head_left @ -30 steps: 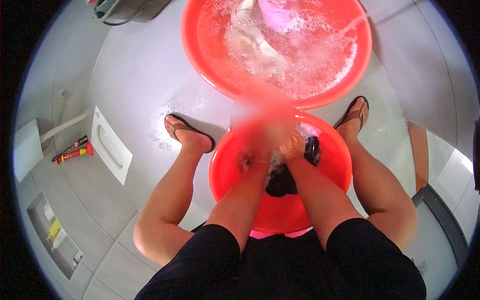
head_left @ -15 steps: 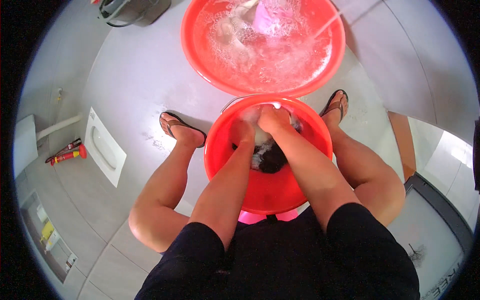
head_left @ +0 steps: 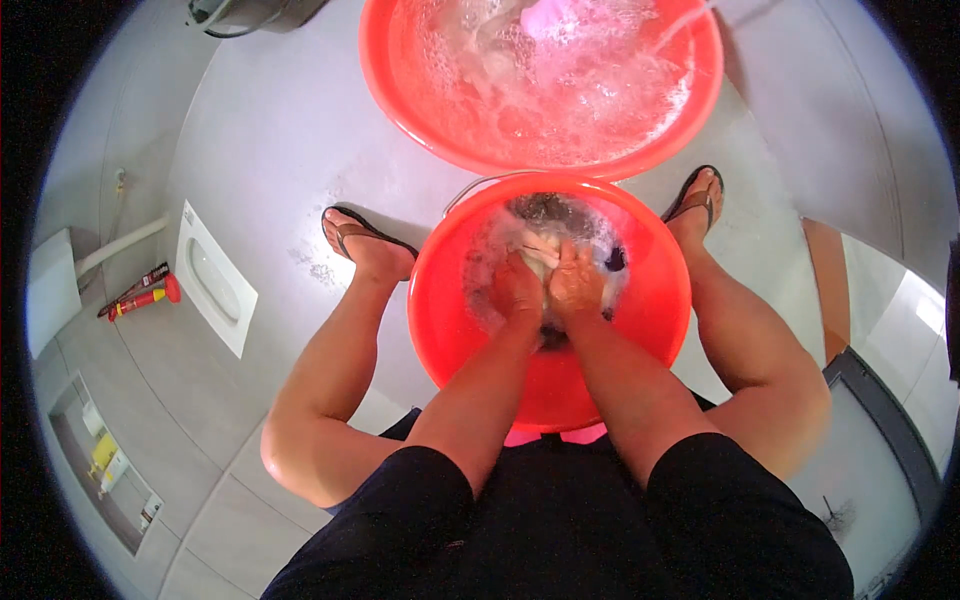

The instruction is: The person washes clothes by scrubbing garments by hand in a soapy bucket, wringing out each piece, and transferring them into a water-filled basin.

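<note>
Two bright orange-red basins on a pale grey tiled floor.
The near basin [head_left: 640, 330] holds dark and whitish cloth [head_left: 545, 245] in white foam; the far basin [head_left: 400, 90] shows white suds and something pink [head_left: 550, 18]. Brown sandals [head_left: 360, 232], black shorts [head_left: 560, 520], a red tool [head_left: 140, 298] at left.

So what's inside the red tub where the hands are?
Soapy water and wet cloth, some dark, some pale, fill the near red tub. The left hand and right hand press on the cloth. What lies beneath the hands and foam is hidden.
</note>
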Action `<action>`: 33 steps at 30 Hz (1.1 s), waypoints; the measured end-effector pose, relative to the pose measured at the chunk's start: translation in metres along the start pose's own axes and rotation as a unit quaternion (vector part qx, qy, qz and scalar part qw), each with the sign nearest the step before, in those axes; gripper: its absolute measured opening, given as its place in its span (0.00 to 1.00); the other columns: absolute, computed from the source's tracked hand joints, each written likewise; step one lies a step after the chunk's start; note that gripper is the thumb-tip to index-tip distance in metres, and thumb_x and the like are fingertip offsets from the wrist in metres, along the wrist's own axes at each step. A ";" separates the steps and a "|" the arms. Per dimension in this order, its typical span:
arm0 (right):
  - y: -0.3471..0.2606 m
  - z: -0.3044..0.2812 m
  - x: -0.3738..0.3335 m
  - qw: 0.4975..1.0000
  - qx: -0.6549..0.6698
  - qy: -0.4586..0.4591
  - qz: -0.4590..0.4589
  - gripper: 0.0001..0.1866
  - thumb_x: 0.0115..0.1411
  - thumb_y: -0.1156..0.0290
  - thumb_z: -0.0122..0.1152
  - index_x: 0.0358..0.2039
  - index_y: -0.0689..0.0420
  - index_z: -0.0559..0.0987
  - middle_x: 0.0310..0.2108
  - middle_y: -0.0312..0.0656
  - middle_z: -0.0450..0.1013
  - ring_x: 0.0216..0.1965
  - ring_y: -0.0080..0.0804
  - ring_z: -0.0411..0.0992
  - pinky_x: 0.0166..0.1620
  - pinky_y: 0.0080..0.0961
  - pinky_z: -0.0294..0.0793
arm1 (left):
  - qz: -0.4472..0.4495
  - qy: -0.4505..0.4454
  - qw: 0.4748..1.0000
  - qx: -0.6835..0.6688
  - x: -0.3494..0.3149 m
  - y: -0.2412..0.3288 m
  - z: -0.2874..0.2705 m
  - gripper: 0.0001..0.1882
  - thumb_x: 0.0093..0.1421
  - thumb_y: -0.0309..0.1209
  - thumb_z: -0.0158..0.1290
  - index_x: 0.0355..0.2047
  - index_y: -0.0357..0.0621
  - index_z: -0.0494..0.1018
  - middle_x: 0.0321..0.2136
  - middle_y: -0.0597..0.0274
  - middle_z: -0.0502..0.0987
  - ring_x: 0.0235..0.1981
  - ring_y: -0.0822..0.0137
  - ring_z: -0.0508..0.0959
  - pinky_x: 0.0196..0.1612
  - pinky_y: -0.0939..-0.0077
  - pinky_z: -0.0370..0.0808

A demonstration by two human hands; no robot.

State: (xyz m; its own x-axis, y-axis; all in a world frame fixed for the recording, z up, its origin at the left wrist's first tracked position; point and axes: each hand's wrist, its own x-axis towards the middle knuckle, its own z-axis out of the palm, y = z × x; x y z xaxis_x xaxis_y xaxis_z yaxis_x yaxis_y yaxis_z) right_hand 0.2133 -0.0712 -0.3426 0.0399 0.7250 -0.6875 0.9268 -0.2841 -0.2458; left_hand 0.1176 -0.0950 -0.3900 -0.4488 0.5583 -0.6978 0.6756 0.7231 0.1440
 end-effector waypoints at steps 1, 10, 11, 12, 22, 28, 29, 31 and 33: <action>0.002 0.001 0.008 1.000 -0.007 -0.020 0.005 0.29 0.61 0.59 0.52 0.63 0.49 0.63 0.58 0.58 0.65 0.57 0.56 0.68 0.53 0.56 0.70 | -0.003 0.002 1.000 -0.007 0.004 0.001 0.008 0.24 0.72 0.45 0.38 0.54 0.39 0.70 0.41 0.44 0.80 0.40 0.53 0.81 0.43 0.58 0.77; -0.011 -0.058 0.030 0.989 -0.106 -0.089 -0.060 0.18 0.60 0.59 0.54 0.46 0.54 0.77 0.44 0.53 0.75 0.44 0.51 0.76 0.44 0.46 0.77 | 0.021 0.033 0.999 -0.030 0.042 0.007 0.030 0.27 0.70 0.49 0.37 0.46 0.37 0.75 0.37 0.41 0.80 0.38 0.46 0.81 0.43 0.53 0.76; -0.022 -0.076 0.030 0.987 -0.118 -0.090 -0.069 0.17 0.60 0.59 0.55 0.45 0.55 0.78 0.43 0.52 0.76 0.43 0.50 0.77 0.43 0.44 0.77 | 0.025 0.040 0.998 -0.035 0.047 0.006 0.023 0.28 0.70 0.50 0.37 0.45 0.36 0.76 0.37 0.41 0.81 0.38 0.46 0.81 0.43 0.53 0.76; -0.031 -0.086 0.029 0.986 -0.121 -0.088 -0.076 0.17 0.60 0.58 0.55 0.43 0.56 0.80 0.41 0.52 0.78 0.41 0.49 0.78 0.42 0.43 0.78 | 0.028 0.044 0.998 -0.040 0.051 0.004 0.015 0.28 0.70 0.50 0.37 0.44 0.36 0.76 0.37 0.40 0.81 0.38 0.45 0.81 0.43 0.52 0.76; -0.020 -0.091 -0.014 0.840 0.514 -0.014 -0.173 0.10 0.64 0.72 0.55 0.42 0.56 0.83 0.35 0.39 0.80 0.36 0.29 0.77 0.41 0.30 0.76 | 0.161 -0.031 0.828 -0.536 -0.069 0.022 -0.175 0.25 0.70 0.48 0.45 0.40 0.37 0.79 0.31 0.54 0.82 0.29 0.65 0.80 0.36 0.66 0.77; -0.022 -0.183 -0.090 0.572 0.772 -0.139 -0.241 0.15 0.66 0.70 0.53 0.50 0.65 0.75 0.43 0.45 0.78 0.42 0.34 0.78 0.47 0.31 0.78 | 0.288 -0.084 0.689 -0.660 -0.151 -0.010 -0.274 0.23 0.71 0.45 0.47 0.52 0.37 0.72 0.46 0.60 0.78 0.45 0.63 0.78 0.49 0.69 0.75; -0.023 -0.193 -0.100 0.547 0.790 -0.142 -0.239 0.18 0.68 0.65 0.51 0.51 0.66 0.75 0.44 0.48 0.78 0.44 0.37 0.78 0.50 0.33 0.77 | 0.299 -0.085 0.686 -0.658 -0.159 -0.005 -0.275 0.23 0.71 0.45 0.47 0.52 0.37 0.72 0.46 0.60 0.78 0.45 0.63 0.78 0.49 0.69 0.75; -0.037 -0.204 -0.125 0.519 0.807 -0.142 -0.244 0.21 0.69 0.60 0.49 0.51 0.66 0.74 0.45 0.50 0.78 0.46 0.39 0.77 0.53 0.35 0.76 | 0.317 -0.164 0.540 -0.762 -0.170 0.006 -0.274 0.25 0.72 0.49 0.44 0.53 0.39 0.71 0.47 0.60 0.77 0.47 0.63 0.78 0.51 0.68 0.76; -0.064 -0.194 -0.161 0.530 0.794 -0.100 -0.280 0.13 0.67 0.63 0.55 0.42 0.60 0.76 0.37 0.43 0.76 0.32 0.30 0.76 0.35 0.26 0.76 | 0.278 -0.190 0.525 -0.782 -0.172 0.022 -0.256 0.24 0.72 0.50 0.43 0.50 0.41 0.72 0.43 0.61 0.79 0.44 0.62 0.79 0.49 0.67 0.77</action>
State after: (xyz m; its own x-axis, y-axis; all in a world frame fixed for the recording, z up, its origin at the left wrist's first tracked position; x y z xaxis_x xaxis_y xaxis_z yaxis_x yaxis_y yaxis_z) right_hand 0.2206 -0.0480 -0.0832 -0.2634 0.9386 -0.2227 -0.7181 -0.3449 -0.6044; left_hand 0.0602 -0.0709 -0.0874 -0.0866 0.9533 -0.2893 -0.7988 0.1071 0.5920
